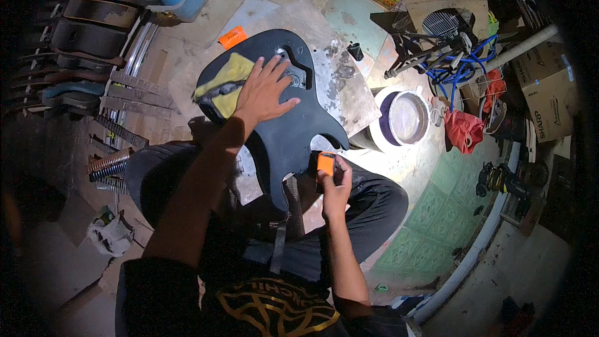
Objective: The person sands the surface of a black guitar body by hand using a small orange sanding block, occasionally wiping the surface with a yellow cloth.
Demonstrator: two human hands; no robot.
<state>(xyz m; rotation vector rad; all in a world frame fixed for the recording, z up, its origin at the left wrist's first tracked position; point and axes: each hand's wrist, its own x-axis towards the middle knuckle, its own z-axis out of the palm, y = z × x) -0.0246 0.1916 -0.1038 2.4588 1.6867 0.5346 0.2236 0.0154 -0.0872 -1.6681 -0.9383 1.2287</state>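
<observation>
Head view: I watch a black electric-guitar body (281,134) lie over crossed legs (382,205); the left hand (265,92), fingers spread, seemingly steadies it beside a yellow cloth (233,73), while the right hand (335,191) pinches an orange block (326,162).

The tiled floor (418,224) shows green, patterned tiles to the right of the right hand (336,182). A stained grey board (334,68) lies on it, beyond the right hand. A round bucket (382,133) stands farther right. A pale blue tub (203,4) sits beyond the left hand (265,92), leftward; a crumpled white bag (110,237) lies well left of both.
</observation>
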